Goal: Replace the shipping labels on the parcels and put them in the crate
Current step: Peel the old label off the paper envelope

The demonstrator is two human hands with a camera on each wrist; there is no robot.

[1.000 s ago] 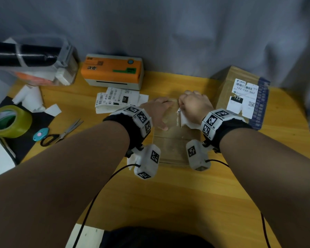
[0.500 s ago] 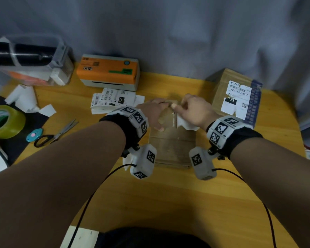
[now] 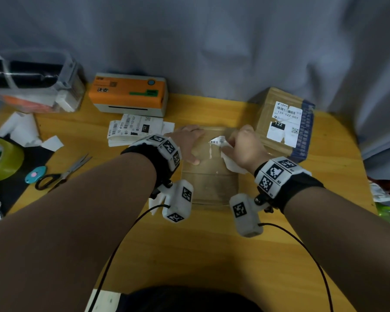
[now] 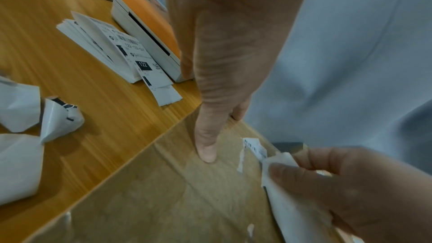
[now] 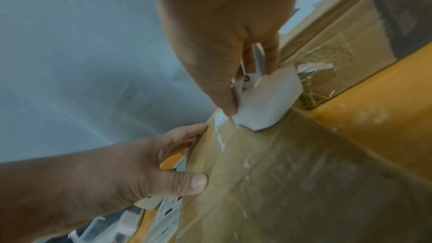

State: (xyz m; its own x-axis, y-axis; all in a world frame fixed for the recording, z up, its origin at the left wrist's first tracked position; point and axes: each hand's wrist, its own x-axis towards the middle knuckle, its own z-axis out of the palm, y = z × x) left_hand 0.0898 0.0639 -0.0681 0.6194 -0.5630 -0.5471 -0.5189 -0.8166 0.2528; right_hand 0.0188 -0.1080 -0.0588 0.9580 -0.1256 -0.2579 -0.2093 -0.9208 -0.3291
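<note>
A flat brown parcel (image 3: 209,176) lies mid-table. My left hand (image 3: 189,147) grips its far left edge, with the thumb (image 4: 208,147) pressed on top and the fingers curled over the far side. My right hand (image 3: 229,144) pinches the old white label (image 3: 231,164), which is peeled up from the parcel. The label (image 5: 266,103) still touches the parcel at its far end, and thin white scraps stay stuck to the cardboard. A second parcel (image 3: 284,122), a box with a printed "122" label, stands just right of my right hand.
A stack of printed labels (image 3: 133,129) lies before the orange label printer (image 3: 131,93). At the left are scissors (image 3: 61,174), a green tape roll (image 3: 0,161), crumpled label scraps (image 3: 25,129) and a clear container (image 3: 36,84). A blue curtain hangs behind.
My right hand has drawn the label further right, off the parcel top. The left hand stays on the far left edge.
</note>
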